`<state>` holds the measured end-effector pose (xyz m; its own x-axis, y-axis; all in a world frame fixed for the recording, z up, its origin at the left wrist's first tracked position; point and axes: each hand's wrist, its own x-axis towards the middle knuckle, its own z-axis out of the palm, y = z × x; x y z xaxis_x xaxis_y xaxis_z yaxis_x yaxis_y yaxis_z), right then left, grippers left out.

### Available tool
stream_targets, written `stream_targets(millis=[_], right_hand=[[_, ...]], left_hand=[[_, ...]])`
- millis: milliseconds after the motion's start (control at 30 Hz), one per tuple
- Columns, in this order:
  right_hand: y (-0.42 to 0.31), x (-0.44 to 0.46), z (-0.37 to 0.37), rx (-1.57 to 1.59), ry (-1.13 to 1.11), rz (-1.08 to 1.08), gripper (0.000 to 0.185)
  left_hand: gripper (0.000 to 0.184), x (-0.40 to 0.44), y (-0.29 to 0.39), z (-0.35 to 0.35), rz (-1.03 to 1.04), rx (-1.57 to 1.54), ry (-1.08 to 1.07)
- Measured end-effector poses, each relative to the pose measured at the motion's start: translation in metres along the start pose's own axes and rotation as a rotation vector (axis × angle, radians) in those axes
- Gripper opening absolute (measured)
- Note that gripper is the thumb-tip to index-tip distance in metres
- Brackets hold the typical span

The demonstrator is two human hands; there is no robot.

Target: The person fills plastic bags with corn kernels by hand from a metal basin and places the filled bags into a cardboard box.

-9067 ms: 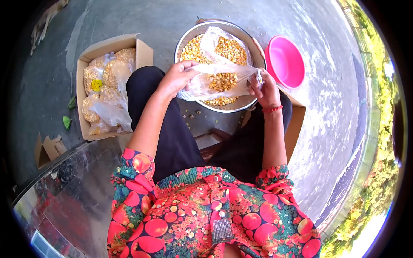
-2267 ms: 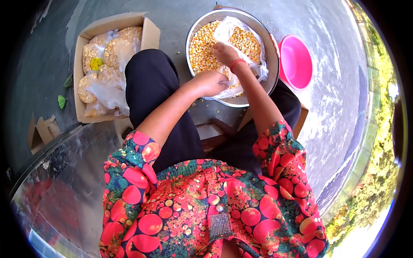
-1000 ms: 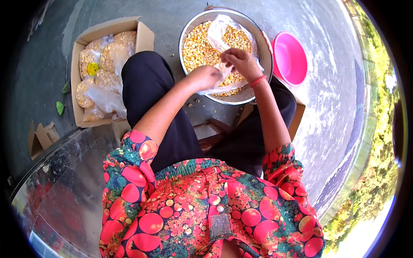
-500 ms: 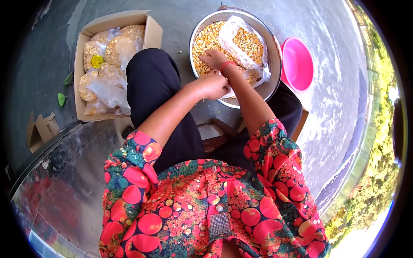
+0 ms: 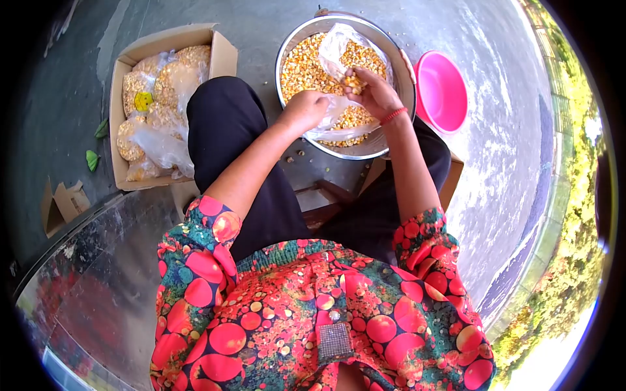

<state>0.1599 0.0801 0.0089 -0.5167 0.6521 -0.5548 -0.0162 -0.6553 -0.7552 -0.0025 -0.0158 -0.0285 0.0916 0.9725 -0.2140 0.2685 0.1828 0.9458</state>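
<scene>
Fingers (image 5: pixel 370 76) of the right hand (image 5: pixel 378 95) are half curled, palm turned up, cradling a handful of yellow-orange corn kernels (image 5: pixel 354 83). Left hand (image 5: pixel 306 109) is pinched at the left edge of a translucent whitish plastic bag (image 5: pixel 336 112); exact fingertip contact hidden.

Key geometry: bag lies from the right fingers toward the person and a bit left, between the two hands, over the near half of the metal basin. Long axis roughly left-right. Left hand is nearer, on the bag; right hand is at its far side, can't tell if touching.

Counts, working outward:
- 2 hands, 1 held bag, 1 handful; kernels too many to count.
- 1 round silver metal basin (image 5: pixel 403 88), loose corn across it.
- 1 more translucent plastic film (image 5: pixel 331 49) in its far half, looks like a second bag; can't tell if the two overlap.
- 1 round bright pink plastic tub (image 5: pixel 443 91), just right of the basin.
- 1 brown cardboard box (image 5: pixel 225 55), left past the black-trousered knee (image 5: pixel 225 101): clear bags of corn (image 5: pixel 137 85), at least four, overlapping, no firm count; 1 yellow smiley label (image 5: pixel 143 101).
- 2 green leaves (image 5: pixel 92 160) on the floor beyond.
</scene>
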Motion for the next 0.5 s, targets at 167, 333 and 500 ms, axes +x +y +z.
stream_targets(millis=[167,333,500], right_hand=[[0.003,-0.040,-0.004,-0.089,-0.041,0.070,0.022],[0.026,-0.048,0.008,-0.330,0.021,0.084,0.026],[0.007,-0.046,0.014,-0.682,0.048,0.097,0.021]], left_hand=[[0.031,0.006,-0.002,-0.004,-0.069,-0.115,0.107],[0.030,0.007,-0.007,0.002,-0.064,-0.254,0.079],[0.027,-0.001,0.010,-0.003,-0.112,-0.204,-0.077]])
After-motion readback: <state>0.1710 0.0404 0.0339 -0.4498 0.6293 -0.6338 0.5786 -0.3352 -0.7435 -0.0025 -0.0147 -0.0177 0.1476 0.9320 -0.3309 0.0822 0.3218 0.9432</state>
